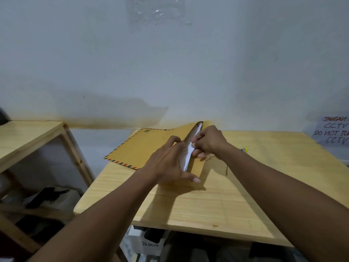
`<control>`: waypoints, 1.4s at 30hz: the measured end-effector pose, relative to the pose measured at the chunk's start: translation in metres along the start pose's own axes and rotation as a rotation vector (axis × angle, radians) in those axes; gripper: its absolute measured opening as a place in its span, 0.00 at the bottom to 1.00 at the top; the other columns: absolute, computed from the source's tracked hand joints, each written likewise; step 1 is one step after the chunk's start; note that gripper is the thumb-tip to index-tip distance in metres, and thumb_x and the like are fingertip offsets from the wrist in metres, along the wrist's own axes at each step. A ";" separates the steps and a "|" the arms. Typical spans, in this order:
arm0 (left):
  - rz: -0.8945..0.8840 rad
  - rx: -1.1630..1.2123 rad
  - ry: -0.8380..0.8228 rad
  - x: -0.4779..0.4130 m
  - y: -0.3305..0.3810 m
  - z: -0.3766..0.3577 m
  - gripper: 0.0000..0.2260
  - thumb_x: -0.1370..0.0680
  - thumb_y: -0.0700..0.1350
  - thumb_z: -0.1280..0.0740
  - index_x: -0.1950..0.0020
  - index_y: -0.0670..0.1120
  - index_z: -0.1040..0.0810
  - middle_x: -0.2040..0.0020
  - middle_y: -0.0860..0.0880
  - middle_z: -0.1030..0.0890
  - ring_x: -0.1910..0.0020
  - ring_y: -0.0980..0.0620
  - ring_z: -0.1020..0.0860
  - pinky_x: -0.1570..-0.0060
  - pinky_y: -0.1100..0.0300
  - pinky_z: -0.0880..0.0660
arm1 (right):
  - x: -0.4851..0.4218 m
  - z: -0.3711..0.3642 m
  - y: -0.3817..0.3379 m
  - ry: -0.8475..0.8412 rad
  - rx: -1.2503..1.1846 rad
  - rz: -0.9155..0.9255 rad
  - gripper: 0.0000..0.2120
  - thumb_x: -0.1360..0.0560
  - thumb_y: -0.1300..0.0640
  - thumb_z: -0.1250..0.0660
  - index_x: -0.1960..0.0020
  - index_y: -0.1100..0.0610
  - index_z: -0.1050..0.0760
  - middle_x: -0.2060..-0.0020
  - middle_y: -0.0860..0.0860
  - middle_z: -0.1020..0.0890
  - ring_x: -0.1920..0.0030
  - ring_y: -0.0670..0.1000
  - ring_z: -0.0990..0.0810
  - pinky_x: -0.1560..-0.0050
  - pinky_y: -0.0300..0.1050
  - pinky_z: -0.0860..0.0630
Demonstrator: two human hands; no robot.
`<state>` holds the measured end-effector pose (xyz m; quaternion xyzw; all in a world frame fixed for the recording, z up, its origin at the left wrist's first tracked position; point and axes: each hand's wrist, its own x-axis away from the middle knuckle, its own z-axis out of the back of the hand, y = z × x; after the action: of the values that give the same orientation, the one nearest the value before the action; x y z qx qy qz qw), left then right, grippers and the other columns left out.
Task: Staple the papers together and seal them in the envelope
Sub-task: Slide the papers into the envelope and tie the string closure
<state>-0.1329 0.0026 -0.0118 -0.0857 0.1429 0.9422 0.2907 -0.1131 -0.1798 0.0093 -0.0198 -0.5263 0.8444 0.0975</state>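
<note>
A large brown envelope (139, 148) with a red and blue striped border lies on the wooden table (207, 205), its mouth facing right and gaping. My left hand (170, 161) holds the envelope's upper layer up at the mouth. White papers (190, 154) stick out of the opening as a narrow strip. My right hand (207, 142) pinches the papers' edge at the mouth. A thin string (209, 157) from the envelope's closure trails just below my right hand. No stapler shows.
A small yellow object (244, 149) lies on the table behind my right wrist. A second wooden table with a lower shelf (32, 140) stands to the left. A handwritten CCTV notice (334, 132) hangs at the right wall. Boxes sit under the table.
</note>
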 end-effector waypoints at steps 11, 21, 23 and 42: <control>0.003 0.048 0.001 0.007 -0.005 0.002 0.58 0.43 0.77 0.27 0.21 0.49 0.37 0.28 0.53 0.34 0.38 0.50 0.24 0.48 0.51 0.21 | -0.004 0.004 -0.002 -0.153 -0.128 -0.069 0.09 0.20 0.70 0.41 0.44 0.64 0.25 0.53 0.64 0.15 0.58 0.58 0.12 0.64 0.49 0.15; 0.064 0.118 -0.006 0.006 -0.012 -0.007 0.56 0.45 0.79 0.29 0.23 0.51 0.34 0.27 0.54 0.36 0.35 0.50 0.26 0.42 0.50 0.22 | -0.003 0.022 0.049 0.200 -0.052 -0.030 0.25 0.27 0.38 0.30 0.41 0.54 0.31 0.43 0.54 0.23 0.44 0.57 0.21 0.50 0.50 0.24; 0.059 0.120 0.009 0.007 -0.013 -0.007 0.55 0.44 0.79 0.29 0.24 0.51 0.33 0.27 0.55 0.36 0.36 0.50 0.25 0.43 0.51 0.22 | -0.002 0.021 0.053 0.081 -0.117 -0.065 0.22 0.26 0.40 0.29 0.45 0.56 0.30 0.52 0.53 0.23 0.54 0.53 0.20 0.57 0.48 0.25; 0.088 0.165 -0.260 0.017 0.009 -0.018 0.14 0.23 0.57 0.29 0.53 0.46 0.18 0.55 0.49 0.18 0.58 0.50 0.22 0.61 0.54 0.26 | 0.033 0.025 0.025 -0.381 0.345 0.216 0.14 0.19 0.50 0.34 0.55 0.60 0.19 0.82 0.41 0.30 0.77 0.47 0.33 0.71 0.40 0.29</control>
<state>-0.1507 -0.0012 -0.0309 0.0674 0.1846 0.9422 0.2714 -0.1521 -0.2067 0.0007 0.1002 -0.3785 0.9155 -0.0921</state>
